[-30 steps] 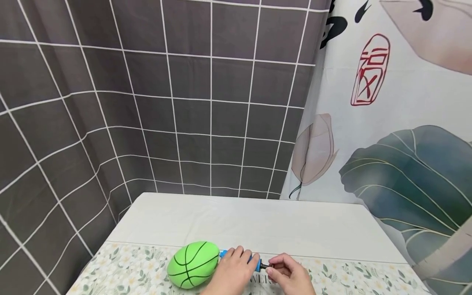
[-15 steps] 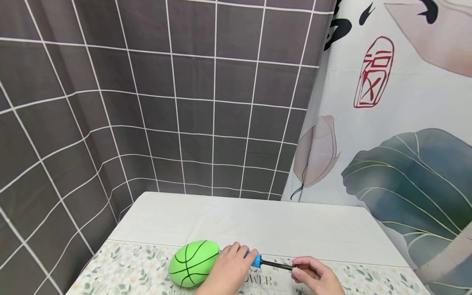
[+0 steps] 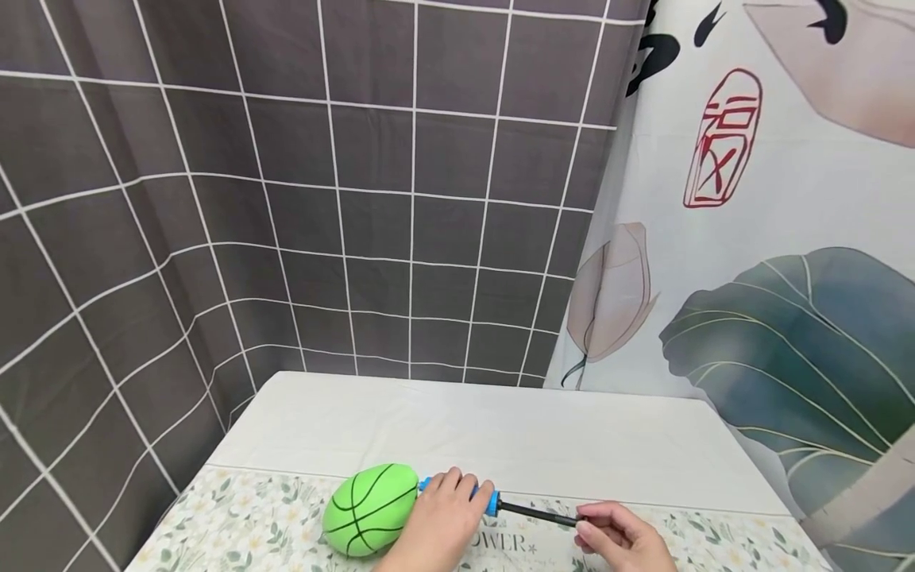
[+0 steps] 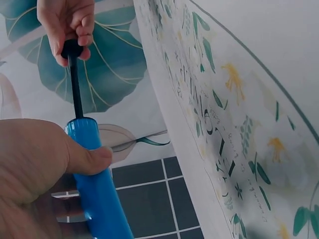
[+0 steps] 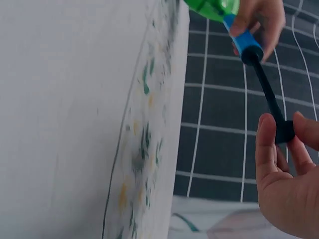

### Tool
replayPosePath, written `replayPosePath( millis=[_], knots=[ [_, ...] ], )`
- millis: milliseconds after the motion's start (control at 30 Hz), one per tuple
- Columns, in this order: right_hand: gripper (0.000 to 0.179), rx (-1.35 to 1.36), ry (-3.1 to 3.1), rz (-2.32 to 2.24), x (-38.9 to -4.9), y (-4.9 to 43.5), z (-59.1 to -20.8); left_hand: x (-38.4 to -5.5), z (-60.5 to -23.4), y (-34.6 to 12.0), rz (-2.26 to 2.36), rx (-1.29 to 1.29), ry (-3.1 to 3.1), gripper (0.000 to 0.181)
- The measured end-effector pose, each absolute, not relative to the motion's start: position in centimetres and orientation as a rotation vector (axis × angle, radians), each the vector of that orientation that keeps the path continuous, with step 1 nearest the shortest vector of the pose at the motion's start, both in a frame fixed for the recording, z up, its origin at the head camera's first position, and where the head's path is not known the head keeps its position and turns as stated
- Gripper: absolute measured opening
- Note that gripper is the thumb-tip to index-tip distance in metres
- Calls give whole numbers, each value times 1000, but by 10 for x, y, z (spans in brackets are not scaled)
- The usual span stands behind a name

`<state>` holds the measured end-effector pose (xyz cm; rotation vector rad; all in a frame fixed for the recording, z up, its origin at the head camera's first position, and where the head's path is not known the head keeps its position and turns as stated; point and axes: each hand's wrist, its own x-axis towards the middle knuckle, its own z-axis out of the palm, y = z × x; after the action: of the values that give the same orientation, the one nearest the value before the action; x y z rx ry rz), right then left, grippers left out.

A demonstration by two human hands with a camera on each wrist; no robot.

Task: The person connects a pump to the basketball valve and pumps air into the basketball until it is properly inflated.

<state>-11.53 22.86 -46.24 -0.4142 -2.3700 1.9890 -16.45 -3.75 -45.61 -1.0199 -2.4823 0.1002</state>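
Note:
A blue hand pump (image 4: 97,194) lies across the front of the table, its black rod (image 3: 536,513) drawn well out to the right. My left hand (image 3: 445,520) grips the blue barrel, thumb laid along it in the left wrist view. With fingertips and thumb, my right hand (image 5: 294,184) pinches the black knob (image 5: 284,132) at the rod's end. To the left sits a green ball (image 3: 370,510) with black seam lines, longer than it is round. The pump's blue tip meets the ball's right side, and the left hand partly covers the barrel.
The table (image 3: 457,421) wears a white cover with a flower-printed band (image 3: 243,516) along its front. Behind it hangs a dark curtain (image 3: 372,222) with a white grid. A white cloth (image 3: 665,318) with large painted leaves hangs at the right.
My right hand has moved to the right, pulling the black rod far out of the blue barrel. The left hand keeps its grip and the ball stays nearly in place.

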Motion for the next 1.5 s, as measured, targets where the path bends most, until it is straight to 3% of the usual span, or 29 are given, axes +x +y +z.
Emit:
replayPosePath(
  millis=[333,633,933,1267,1500],
  knots=[
    [33,-179,-2432,1945,-125,189,-465,-161,-457,-38,149,-1059,-2426,40],
    [39,-5,-2486,2018,-132,169,-472,-160,-468,-33,127,-1052,-2300,33],
    [44,-120,-2490,2046,-127,184,-464,-163,-461,-43,-18,-1090,-2427,45],
    [44,-465,-2462,1985,-111,231,-463,-163,-459,-43,6,-1038,-2389,52],
    [42,-445,-2447,1986,-109,236,-464,-160,-457,-38,108,-1063,-2448,43]
  ],
)
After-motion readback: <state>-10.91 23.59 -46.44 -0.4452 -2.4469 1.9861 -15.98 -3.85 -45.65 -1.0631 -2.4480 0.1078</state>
